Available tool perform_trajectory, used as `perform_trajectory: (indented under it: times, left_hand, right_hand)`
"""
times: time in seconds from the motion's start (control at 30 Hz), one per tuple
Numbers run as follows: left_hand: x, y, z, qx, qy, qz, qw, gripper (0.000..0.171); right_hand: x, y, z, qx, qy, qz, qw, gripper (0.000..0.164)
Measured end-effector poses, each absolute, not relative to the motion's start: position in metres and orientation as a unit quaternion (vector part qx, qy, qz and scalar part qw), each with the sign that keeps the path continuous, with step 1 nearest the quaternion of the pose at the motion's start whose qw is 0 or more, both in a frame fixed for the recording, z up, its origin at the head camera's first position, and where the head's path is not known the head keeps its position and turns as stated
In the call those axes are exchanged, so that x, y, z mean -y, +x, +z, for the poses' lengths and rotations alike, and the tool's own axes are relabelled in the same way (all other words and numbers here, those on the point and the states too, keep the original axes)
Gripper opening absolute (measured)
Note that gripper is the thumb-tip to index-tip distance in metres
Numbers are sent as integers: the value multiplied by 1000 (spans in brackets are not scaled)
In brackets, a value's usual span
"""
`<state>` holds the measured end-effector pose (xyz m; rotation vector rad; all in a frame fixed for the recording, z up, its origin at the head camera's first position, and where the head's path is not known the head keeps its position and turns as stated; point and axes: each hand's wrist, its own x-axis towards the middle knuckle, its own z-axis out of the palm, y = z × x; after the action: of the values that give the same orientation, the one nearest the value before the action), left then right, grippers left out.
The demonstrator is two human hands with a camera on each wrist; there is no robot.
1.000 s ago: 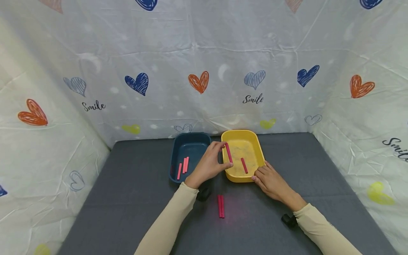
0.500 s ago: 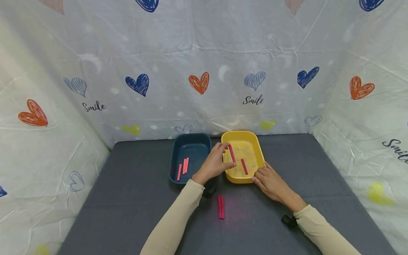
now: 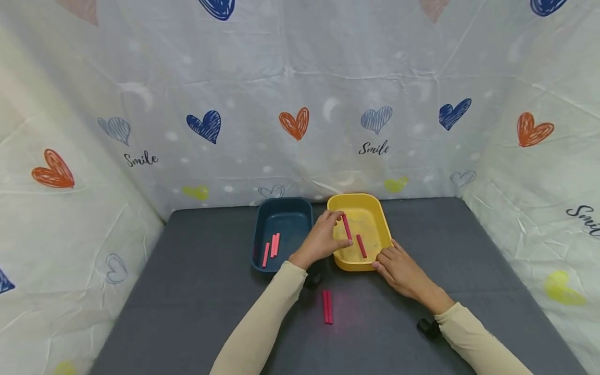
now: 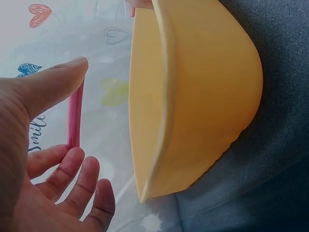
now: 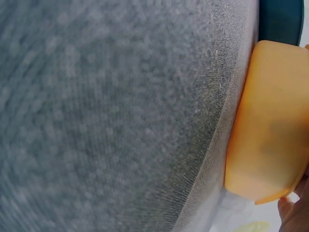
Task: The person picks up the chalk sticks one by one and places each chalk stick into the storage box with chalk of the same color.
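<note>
My left hand holds a thin dark pink stick by its two ends, over the yellow tray. In the left wrist view the stick spans from thumb to fingertips, beside the tray's rim. Another dark pink stick lies on the tray's floor. At the tray's front right corner my right hand grips the rim, its thumb at the front side. The right wrist view catches only part of that hand beside the tray wall.
A dark blue tray stands just left of the yellow one. Inside it are light pink sticks. Two dark pink sticks lie side by side on the grey tabletop in front. A printed cloth hangs behind.
My left hand has moved a little to the right with the stick, farther over the yellow tray. The right hand keeps its place at the tray's corner.
</note>
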<state>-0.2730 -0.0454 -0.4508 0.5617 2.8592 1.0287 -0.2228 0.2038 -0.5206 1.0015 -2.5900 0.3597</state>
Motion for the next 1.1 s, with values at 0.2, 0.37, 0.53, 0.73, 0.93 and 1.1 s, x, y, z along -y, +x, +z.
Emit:
perform_trajectory:
  times: [0.2,0.37,0.53,0.73,0.93,1.1]
  left_hand:
    - [42,-277,-455,-922,193,335,31,79]
    - [42,-281,-459,-926,190,324,33,79]
    - [41,-285,-463,-938,187,292,25,77]
    - [37,-290,-469,-951,192,242,27,75]
    - [32,-293,-472,-959,204,194,23,74]
    - [30,-295,-474,-963,209,170,28,73]
  right_hand:
    - [-204,-222,-522,909,358,128,169,16]
    - [-204,-222,-521,911,357,127,165,16]
    - [-203,-223,-520,910,358,122,170,16]
    - [-204,-223,-519,911,356,122,171,17]
    - [-205,-224,-520,912,353,121,171,17]
    - [-205,-225,-522,913,352,117,170,18]
